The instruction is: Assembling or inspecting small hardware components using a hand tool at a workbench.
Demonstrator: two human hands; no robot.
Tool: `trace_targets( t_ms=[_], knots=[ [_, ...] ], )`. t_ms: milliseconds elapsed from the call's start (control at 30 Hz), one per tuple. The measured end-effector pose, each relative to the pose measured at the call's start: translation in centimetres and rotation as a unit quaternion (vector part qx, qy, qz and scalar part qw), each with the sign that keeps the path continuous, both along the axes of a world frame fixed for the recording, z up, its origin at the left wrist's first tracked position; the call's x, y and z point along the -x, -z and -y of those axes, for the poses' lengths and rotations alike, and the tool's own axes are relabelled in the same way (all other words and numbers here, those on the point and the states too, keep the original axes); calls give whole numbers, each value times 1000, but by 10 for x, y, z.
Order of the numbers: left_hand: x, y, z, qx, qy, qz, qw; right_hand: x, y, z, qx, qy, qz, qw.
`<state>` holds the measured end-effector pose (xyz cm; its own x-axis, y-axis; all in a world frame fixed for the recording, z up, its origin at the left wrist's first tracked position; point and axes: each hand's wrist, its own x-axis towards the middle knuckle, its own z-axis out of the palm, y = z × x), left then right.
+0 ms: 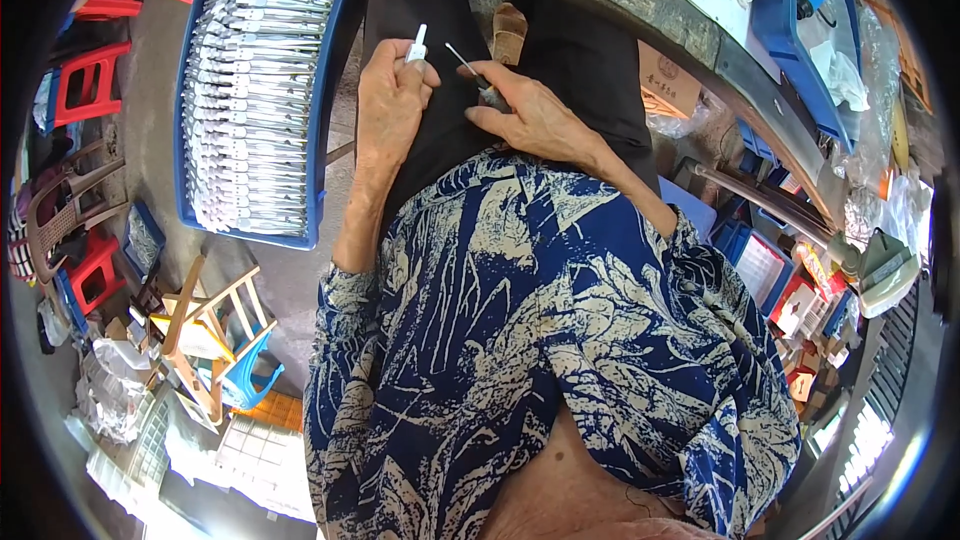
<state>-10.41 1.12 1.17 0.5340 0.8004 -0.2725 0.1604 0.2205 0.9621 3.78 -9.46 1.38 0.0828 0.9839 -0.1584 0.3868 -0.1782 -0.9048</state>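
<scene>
My left hand (pixel 391 110) is closed around a small white plastic piece (pixel 418 46), whose narrow tip points up past my thumb. In my right hand (pixel 540 118) is a thin metal-shafted tool (pixel 462 61) with a dark grip mostly hidden by the fingers. Its shaft slants toward the white piece, and a gap separates the two. Both hands are over my lap, above dark trousers (pixel 420 0). To the left of my left hand stands a blue crate (pixel 313 202) full of stacked slim metal parts with white plastic ends (pixel 245 90).
A worn wooden bench edge (pixel 660 15) curves across the top and right, bearing a blue tray (pixel 800 70). Red stools (pixel 92 85) and a wooden chair frame (pixel 190 340) stand at the left. A cardboard box (pixel 668 85) sits under the bench.
</scene>
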Motion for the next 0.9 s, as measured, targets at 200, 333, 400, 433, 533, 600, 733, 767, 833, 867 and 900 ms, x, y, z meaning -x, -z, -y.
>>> trace_targets(
  t_ms=[200,333,400,433,533,600,733,767,833,867,900],
  knots=[
    [1,23,2,-61,-8,-53,997,-1,-8,3,-77,15,46,996],
    [-1,27,2,-90,-10,-91,992,-3,-15,3,-15,2,4,1000],
    [-1,27,2,-96,-8,-102,990,-3,-9,3,-25,2,-1,1000],
    [-1,28,2,-108,-8,-104,989,-3,-6,3,-35,2,-7,999],
    [0,32,3,-139,-11,-107,984,-1,0,2,-39,9,-17,999],
    [0,32,3,-159,-14,-107,981,-1,-2,2,-35,6,-11,999],
    [-3,26,7,-196,-16,-134,971,-2,-5,2,-17,4,-7,1000],
    [-4,25,8,-224,-16,-147,963,-2,-3,3,-16,6,-8,1000],
    [-6,26,11,-257,-15,-176,950,-1,0,3,-57,7,47,997],
    [-6,27,12,-288,-14,-205,935,0,1,4,-57,7,47,997],
    [-8,25,13,-289,-13,-205,935,0,2,5,-90,2,102,991]
  ],
)
